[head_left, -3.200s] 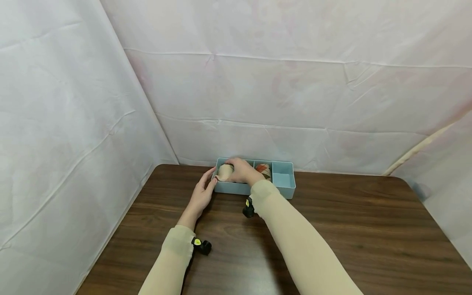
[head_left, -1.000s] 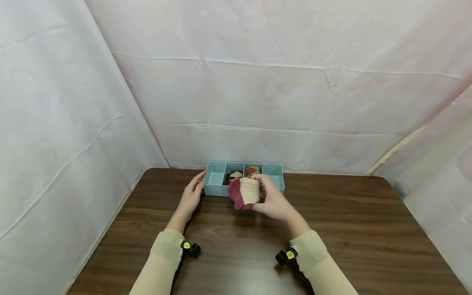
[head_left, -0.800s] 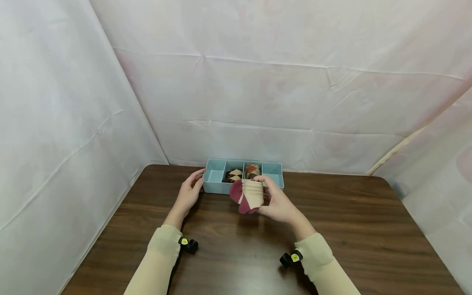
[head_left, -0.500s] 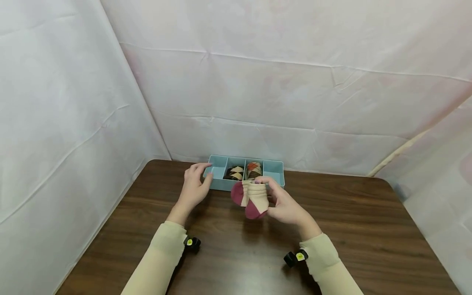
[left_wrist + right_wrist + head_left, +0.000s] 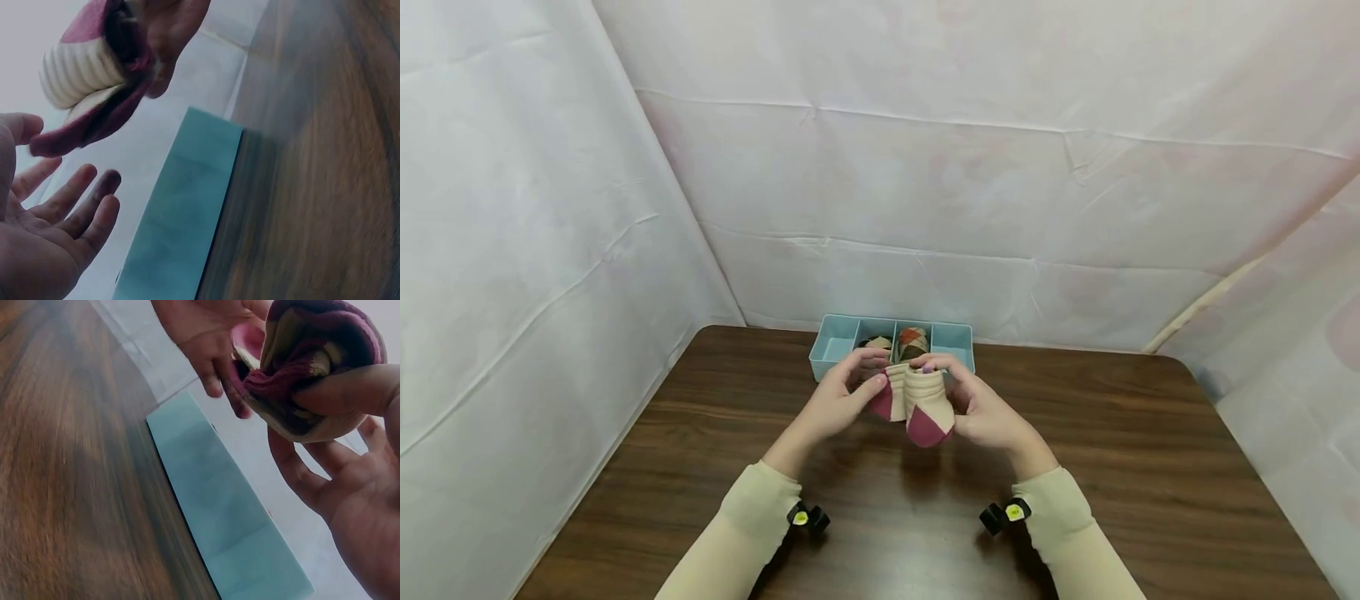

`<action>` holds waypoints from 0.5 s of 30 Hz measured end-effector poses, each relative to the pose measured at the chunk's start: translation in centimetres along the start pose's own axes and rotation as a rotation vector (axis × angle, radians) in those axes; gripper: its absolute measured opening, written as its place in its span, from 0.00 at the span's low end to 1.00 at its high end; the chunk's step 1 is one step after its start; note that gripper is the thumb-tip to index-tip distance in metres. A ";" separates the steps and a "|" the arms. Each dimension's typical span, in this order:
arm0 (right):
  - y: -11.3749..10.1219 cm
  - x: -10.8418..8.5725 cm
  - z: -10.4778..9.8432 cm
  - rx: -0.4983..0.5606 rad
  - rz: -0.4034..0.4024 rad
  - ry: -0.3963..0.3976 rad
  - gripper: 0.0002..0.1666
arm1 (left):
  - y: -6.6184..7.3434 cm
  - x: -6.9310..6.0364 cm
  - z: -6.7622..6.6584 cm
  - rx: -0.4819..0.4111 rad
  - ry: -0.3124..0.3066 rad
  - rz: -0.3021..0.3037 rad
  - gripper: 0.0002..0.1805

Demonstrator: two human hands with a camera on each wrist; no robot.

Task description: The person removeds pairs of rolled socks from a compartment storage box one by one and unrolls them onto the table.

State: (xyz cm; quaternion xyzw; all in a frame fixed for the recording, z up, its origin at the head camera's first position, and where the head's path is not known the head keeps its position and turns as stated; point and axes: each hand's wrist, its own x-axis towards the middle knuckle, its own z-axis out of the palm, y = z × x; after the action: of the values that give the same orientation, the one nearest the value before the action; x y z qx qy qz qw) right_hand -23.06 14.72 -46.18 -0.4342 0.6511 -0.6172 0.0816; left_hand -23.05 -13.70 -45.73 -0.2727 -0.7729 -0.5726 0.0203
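In the head view, a brown wooden bench (image 5: 1120, 467) with round far corners stands before a white cloth wall (image 5: 865, 183) with pale pink marks. A long light-blue box (image 5: 838, 372) with four parts sits at the bench's far edge, nearer the far left corner than the far right one. Its second part from the left holds a brown and cream cloth bundle (image 5: 878, 342), and its third an orange, green and cream one (image 5: 913, 340). A pair of small cream knit socks with dark pink toes (image 5: 927, 404) is up above the wood, just in front of the box. The right hand (image 5: 988, 415) holds the pair from the right, and the left hand (image 5: 838, 404) is at its left side. A wide stretch of wood runs from the hands to the bench's right edge.

In the left wrist view, the left hand's fingers are spread wide, with the thumb right by a pink sock end. I cannot tell if they touch.

In the right wrist view, the right hand's fingers hold the socks tight, thumb tucked into the opening and the others curled under. The box's long front wall stands along the wood, apart from the socks.
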 end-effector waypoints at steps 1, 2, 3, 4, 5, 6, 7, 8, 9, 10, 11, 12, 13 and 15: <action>0.0 0.0 0.0 0.011 -0.008 -0.011 0.39 | 0.1 0.0 0.2 -0.018 -0.010 0.002 0.22; 0.1 0.0 0.1 0.019 -0.014 -0.020 0.39 | 0.2 0.0 0.3 -0.034 -0.018 0.001 0.21; 0.1 0.0 0.1 0.024 -0.016 -0.026 0.39 | 0.2 -0.1 0.5 -0.054 -0.024 0.001 0.20; 0.2 0.1 0.1 0.026 -0.011 -0.030 0.39 | 0.3 -0.1 0.6 -0.072 -0.028 0.001 0.19; 0.3 0.1 0.2 0.030 -0.005 -0.033 0.39 | 0.3 -0.1 0.7 -0.092 -0.031 -0.001 0.18; 0.3 0.1 0.2 0.031 0.007 -0.032 0.40 | 0.3 -0.1 0.7 -0.112 -0.031 -0.004 0.18; 0.3 0.1 0.3 0.037 0.024 -0.029 0.40 | 0.4 -0.2 0.8 -0.132 -0.032 -0.009 0.17; 0.3 0.1 0.3 0.045 0.046 -0.024 0.41 | 0.4 -0.2 0.8 -0.145 -0.030 -0.015 0.17; 0.3 0.1 0.4 0.053 0.071 -0.018 0.41 | 0.4 -0.2 0.8 -0.158 -0.028 -0.020 0.17; 0.3 0.1 0.4 0.062 0.093 -0.014 0.42 | 0.4 -0.2 0.8 -0.167 -0.025 -0.026 0.17; 0.3 0.1 0.4 0.073 0.113 -0.011 0.42 | 0.5 -0.2 0.8 -0.177 -0.021 -0.034 0.17; 0.3 0.2 0.4 0.073 0.126 -0.009 0.43 | 0.5 -0.3 0.9 -0.185 -0.017 -0.041 0.17; 0.2 0.2 0.4 0.072 0.144 -0.005 0.44 | 0.5 -0.3 0.9 -0.192 -0.011 -0.050 0.17; 0.1 0.3 0.4 0.044 0.171 0.011 0.46 | 0.5 -0.3 1.0 -0.213 0.009 -0.072 0.17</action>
State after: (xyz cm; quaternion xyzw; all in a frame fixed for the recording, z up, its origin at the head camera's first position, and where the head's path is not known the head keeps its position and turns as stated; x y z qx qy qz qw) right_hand -23.06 14.23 -46.25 -0.3717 0.6725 -0.6245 0.1396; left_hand -22.28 -12.78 -45.72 -0.2425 -0.7170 -0.6530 -0.0258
